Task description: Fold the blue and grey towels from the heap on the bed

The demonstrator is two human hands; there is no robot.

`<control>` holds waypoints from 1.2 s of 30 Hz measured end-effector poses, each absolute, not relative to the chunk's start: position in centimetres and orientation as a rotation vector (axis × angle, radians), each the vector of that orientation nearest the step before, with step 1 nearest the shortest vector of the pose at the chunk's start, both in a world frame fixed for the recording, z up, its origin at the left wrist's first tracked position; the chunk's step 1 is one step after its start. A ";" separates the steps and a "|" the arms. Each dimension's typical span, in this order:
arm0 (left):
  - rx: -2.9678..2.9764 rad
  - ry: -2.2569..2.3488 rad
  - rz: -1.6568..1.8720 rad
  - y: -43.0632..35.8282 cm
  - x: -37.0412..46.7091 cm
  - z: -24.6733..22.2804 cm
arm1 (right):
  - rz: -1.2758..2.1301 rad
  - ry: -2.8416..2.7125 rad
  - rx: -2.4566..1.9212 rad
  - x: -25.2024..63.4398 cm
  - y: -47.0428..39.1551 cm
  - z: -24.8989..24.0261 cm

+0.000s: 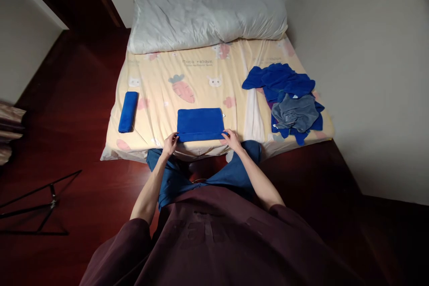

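Grip: left hand point(170, 144) and right hand point(232, 138), two in all, each pinched one end of the near folded strip of one flat blue cloth point(200, 121), which lay at the bed's point(157, 80) near edge. One rolled bundle point(128, 111) lay at left; at right, one grey cloth point(296, 112) sat on a blue heap point(284, 79), its pieces overlapping, count unclear. One quilt point(208, 9) and one black stand point(52, 203) were cut off by the frame.

Dim overall; bed point(154, 80) brightest, floor point(90, 85) dark (edges stretched).
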State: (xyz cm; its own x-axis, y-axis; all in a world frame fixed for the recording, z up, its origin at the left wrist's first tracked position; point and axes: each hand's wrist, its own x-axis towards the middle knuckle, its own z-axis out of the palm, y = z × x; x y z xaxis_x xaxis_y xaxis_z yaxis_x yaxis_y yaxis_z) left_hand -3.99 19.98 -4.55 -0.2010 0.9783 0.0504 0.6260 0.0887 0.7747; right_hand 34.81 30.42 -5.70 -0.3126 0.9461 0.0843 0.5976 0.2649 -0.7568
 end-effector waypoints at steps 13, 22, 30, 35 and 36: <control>1.541 2.061 0.917 21.4 -3.5 -5.7 | 0.806 -1.936 -1.536 33.3 31.9 -6.6; 2.175 1.872 0.574 17.1 0.2 -4.0 | 0.382 -2.403 -1.272 32.3 25.2 -4.4; 2.196 1.900 0.384 18.3 0.5 -4.8 | 0.298 -2.558 -1.341 31.7 26.6 -6.7; 2.208 1.886 0.327 19.5 -0.4 -4.5 | 0.318 -2.571 -1.332 31.9 28.0 -7.0; 2.206 1.882 0.318 19.8 -0.4 -4.5 | 0.322 -2.574 -1.335 31.8 28.2 -7.0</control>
